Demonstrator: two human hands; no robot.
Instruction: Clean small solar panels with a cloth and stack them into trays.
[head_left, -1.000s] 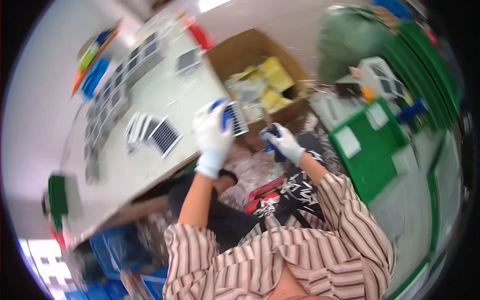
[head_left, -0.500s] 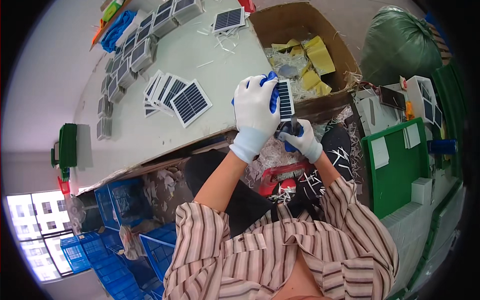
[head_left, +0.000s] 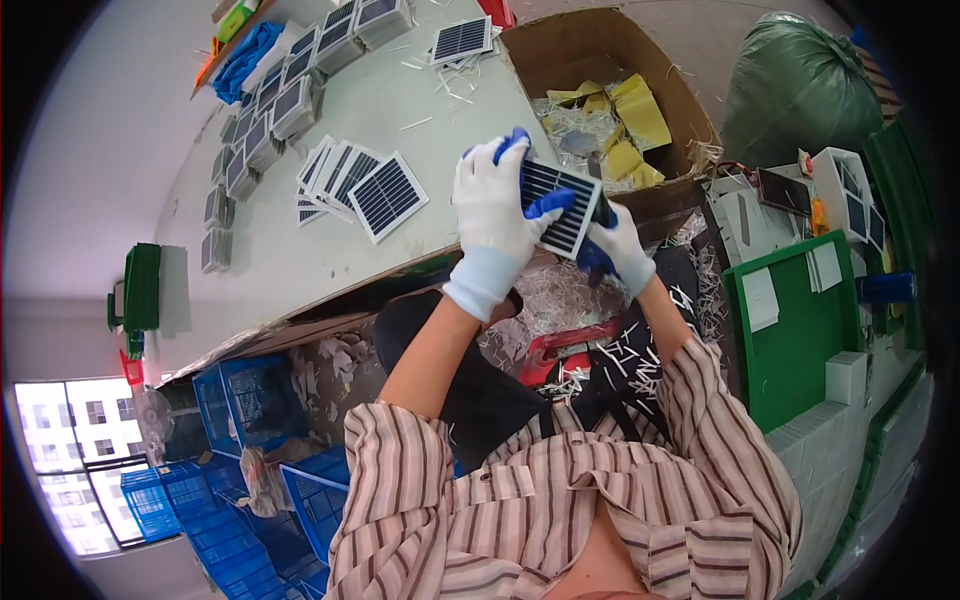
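Note:
My left hand (head_left: 497, 208), in a white glove with blue fingertips, grips a small solar panel (head_left: 563, 205) by its left side, thumb across its face. The panel is dark with white grid lines and a white border, and is held tilted over my lap. At its right edge is my right hand (head_left: 618, 250), gloved the same way and closed around a dark tool (head_left: 603, 212); its kind is mostly hidden by the fingers. Several similar panels lie fanned out (head_left: 388, 197) on the white table (head_left: 420, 140) to the left.
Stacks of panels (head_left: 295, 108) line the table's far left. An open cardboard box (head_left: 690, 110) ahead holds white strips and yellow pieces. A green tray (head_left: 795, 345) stands at the right, blue crates (head_left: 215, 510) at the lower left. White scraps litter my lap.
The panel has turned, so more of its face shows. My left thumb now lies across it. My right hand has moved slightly right and up, along the panel's right edge.

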